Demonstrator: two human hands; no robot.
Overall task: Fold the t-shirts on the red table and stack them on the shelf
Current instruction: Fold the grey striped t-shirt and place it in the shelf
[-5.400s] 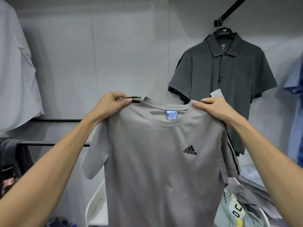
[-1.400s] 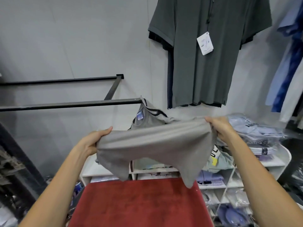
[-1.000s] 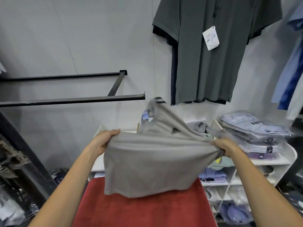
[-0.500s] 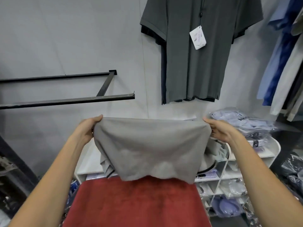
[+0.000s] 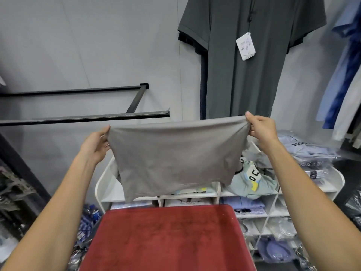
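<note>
A grey t-shirt [image 5: 173, 157] hangs folded over in the air above the far end of the red table [image 5: 168, 239]. My left hand [image 5: 95, 143] pinches its upper left corner and my right hand [image 5: 261, 128] pinches its upper right corner, stretching the top edge taut. The shirt's lower hem dangles just above the table's far edge. Behind it stands the white shelf [image 5: 105, 184], partly hidden by the shirt, with a pale blue printed shirt [image 5: 252, 182] lying crumpled on its top level.
A dark grey polo [image 5: 250, 55] with a tag hangs on the wall ahead. Black metal rails [image 5: 84, 116] jut out at left. Bagged shirts [image 5: 308, 153] lie stacked on the shelf's right end. Blue garments [image 5: 343, 65] hang at far right.
The shirt, earlier held up full length by the shoulders, is now folded over and held by its corners. Over the last half second my hands have risen and spread it wider.
</note>
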